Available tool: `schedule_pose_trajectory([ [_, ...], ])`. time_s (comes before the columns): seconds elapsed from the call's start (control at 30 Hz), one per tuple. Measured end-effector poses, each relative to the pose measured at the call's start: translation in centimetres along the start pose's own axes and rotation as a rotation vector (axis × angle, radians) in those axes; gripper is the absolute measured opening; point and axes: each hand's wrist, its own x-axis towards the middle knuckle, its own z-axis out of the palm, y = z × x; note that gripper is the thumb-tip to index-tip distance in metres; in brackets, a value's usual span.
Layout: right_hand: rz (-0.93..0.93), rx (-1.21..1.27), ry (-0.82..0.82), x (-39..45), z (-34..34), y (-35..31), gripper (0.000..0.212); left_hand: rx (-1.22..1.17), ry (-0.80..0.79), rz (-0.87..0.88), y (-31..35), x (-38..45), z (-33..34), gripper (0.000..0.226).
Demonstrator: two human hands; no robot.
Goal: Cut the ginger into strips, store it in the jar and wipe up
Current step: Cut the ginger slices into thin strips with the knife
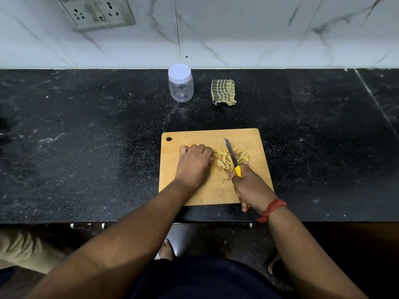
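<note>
On the square pale wooden cutting board (216,190), near its middle, lies a loose heap of thin yellow ginger strips (226,160), with a few peel scraps toward the board's near edge. Such strips look light, slightly damp and apt to scatter or cling to skin, so they are probably best gathered in a bunch with curled fingers or scooped along the blade rather than picked singly. The left hand (194,162) rests on the board just left of the heap, fingers curled under and knuckles up, its fingertips against the nearest strips; whether it pinches an uncut piece is hidden. The right hand (251,188) is clenched around the yellow handle of a small steel-bladed knife (230,153), whose blade lies across the heap, tip pointing away from the person. Beyond the board, well apart from it, stands a clear plastic jar with a white lid (181,85), lid on, and just right of it a folded green checked cloth (223,92).
</note>
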Motion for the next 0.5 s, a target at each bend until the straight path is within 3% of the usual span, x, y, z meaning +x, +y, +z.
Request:
schedule_pose_trajectory([
  [0.17,0.003,-0.005,-0.01,0.6,0.5,-0.1,0.012,-0.016,-0.027,0.105,0.3,-1.0,0.7,0.012],
  [0.5,0.029,0.003,-0.02,1.0,0.7,-0.1,0.012,-0.16,-0.121,0.037,-0.4,-1.5,0.9,0.038],
])
